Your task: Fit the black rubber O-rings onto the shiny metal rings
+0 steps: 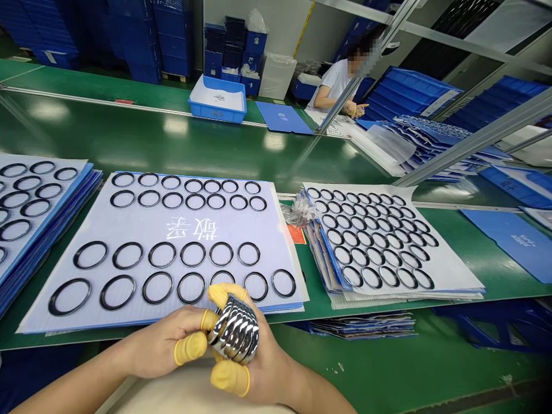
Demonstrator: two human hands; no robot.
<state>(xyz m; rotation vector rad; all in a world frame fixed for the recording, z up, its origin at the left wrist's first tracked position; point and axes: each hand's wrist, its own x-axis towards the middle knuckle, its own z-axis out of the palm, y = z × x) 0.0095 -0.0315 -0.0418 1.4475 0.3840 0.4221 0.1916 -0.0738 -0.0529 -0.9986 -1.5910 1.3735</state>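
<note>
A stack of shiny chrome rings (236,330) sits in my right hand (265,356), whose fingers wrap around it. My left hand (161,342) is at the stack's left side, thumb and forefinger apart, with the forefinger touching the rings. Its other fingertips are partly hidden. Yellow finger cots cover fingertips on both hands. Just beyond my hands, a white sheet (142,230) with white handwritten characters carries rows of black-looking rings (157,287). One ring of the near row is partly behind my right hand.
Another ring-covered stack of sheets (448,270) is at right, and one more (47,210) at left. Crumpled clear plastic (302,210) lies between stacks. Across the green bench stands a blue tray (218,112). A person (332,89) works beyond a slanted metal post (362,75).
</note>
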